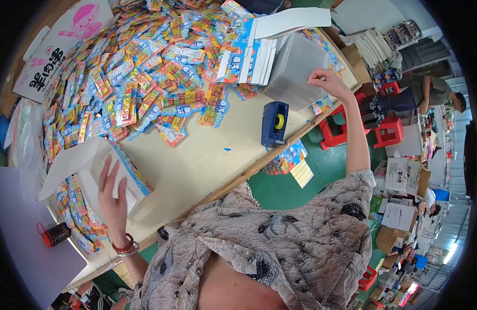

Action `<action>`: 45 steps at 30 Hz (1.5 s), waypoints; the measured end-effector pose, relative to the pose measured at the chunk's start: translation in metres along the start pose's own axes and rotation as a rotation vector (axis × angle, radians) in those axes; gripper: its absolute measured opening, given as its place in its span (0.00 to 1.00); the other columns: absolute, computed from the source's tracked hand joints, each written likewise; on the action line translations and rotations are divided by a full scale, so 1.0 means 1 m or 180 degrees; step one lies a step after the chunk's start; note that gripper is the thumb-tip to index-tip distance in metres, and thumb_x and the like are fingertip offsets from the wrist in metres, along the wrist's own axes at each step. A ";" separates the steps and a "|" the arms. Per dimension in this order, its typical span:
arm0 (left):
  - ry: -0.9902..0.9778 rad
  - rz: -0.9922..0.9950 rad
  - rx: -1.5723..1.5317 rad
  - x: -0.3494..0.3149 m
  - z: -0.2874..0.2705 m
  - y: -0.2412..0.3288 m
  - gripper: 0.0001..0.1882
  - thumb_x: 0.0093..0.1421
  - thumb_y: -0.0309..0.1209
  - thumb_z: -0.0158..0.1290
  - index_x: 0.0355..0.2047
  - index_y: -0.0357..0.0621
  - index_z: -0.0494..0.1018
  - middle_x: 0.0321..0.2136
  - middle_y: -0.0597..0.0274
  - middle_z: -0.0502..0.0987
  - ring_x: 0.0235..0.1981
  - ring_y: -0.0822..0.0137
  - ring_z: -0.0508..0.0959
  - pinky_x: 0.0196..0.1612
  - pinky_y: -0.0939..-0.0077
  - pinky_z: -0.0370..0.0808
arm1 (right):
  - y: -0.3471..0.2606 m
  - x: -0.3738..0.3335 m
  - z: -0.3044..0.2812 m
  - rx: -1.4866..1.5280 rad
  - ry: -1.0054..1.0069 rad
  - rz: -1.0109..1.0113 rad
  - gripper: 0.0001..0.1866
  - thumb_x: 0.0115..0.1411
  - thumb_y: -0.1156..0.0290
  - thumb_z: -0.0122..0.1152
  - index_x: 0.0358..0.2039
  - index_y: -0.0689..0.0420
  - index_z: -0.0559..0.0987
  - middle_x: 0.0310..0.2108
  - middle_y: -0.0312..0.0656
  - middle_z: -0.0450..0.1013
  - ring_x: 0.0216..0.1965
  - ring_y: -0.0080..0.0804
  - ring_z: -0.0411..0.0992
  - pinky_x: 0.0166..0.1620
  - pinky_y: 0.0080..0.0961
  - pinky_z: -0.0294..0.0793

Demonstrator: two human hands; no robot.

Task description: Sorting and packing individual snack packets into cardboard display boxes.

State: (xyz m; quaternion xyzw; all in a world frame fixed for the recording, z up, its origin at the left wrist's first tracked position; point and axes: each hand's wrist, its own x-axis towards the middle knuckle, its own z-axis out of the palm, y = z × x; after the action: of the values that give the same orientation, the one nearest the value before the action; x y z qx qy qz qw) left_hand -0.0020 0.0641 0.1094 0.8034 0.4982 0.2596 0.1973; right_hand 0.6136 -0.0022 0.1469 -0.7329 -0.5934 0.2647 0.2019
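Note:
My left hand (112,199) lies against a white cardboard box (86,173) with its fingers stretched out and apart. The box's long flap is raised to the left, and a printed blue edge shows on its right. At the far right of the table, my right hand (329,82) is closed in a pinch at the edge of a stack of clear plastic sheets or trays (295,70). Just what sits between its fingertips is hard to make out. Flat printed cartons (249,57) with white flaps lean beside the stack.
Small colourful candy-like packets (140,67) are heaped across the far and left table. A blue tape dispenser (273,124) stands by the wooden table edge (218,192). A black bottle (53,235) is at the left. Red stools (334,129) and a person (429,95) are to the right.

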 end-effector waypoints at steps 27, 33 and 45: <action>-0.0628 0.0536 -0.0727 -0.018 0.047 0.030 0.17 0.56 0.25 0.56 0.47 0.47 0.74 0.48 0.60 0.76 0.47 0.56 0.75 0.51 0.63 0.72 | 0.015 0.029 -0.042 0.0252 0.0563 0.0051 0.06 0.60 0.70 0.53 0.31 0.59 0.71 0.23 0.35 0.68 0.27 0.21 0.67 0.33 0.22 0.68; -0.0759 0.1570 -0.1614 0.028 0.096 0.092 0.16 0.56 0.24 0.55 0.46 0.47 0.75 0.46 0.60 0.76 0.46 0.58 0.76 0.47 0.67 0.74 | -0.020 -0.009 0.009 -0.0563 0.0460 0.0060 0.06 0.57 0.69 0.59 0.30 0.56 0.73 0.24 0.27 0.66 0.28 0.15 0.65 0.34 0.16 0.65; -0.1472 0.2499 -0.2017 0.108 0.216 0.183 0.12 0.58 0.27 0.52 0.43 0.45 0.75 0.45 0.58 0.76 0.48 0.57 0.75 0.50 0.66 0.72 | 0.003 0.007 -0.004 0.0752 -0.0330 0.0113 0.06 0.53 0.73 0.64 0.29 0.56 0.75 0.24 0.26 0.68 0.27 0.11 0.64 0.32 0.12 0.63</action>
State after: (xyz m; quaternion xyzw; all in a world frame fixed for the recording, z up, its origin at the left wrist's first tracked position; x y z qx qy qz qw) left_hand 0.2982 0.0709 0.0689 0.8662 0.0025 0.2677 0.4220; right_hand 0.6195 0.0046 0.1471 -0.6997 -0.5546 0.3738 0.2512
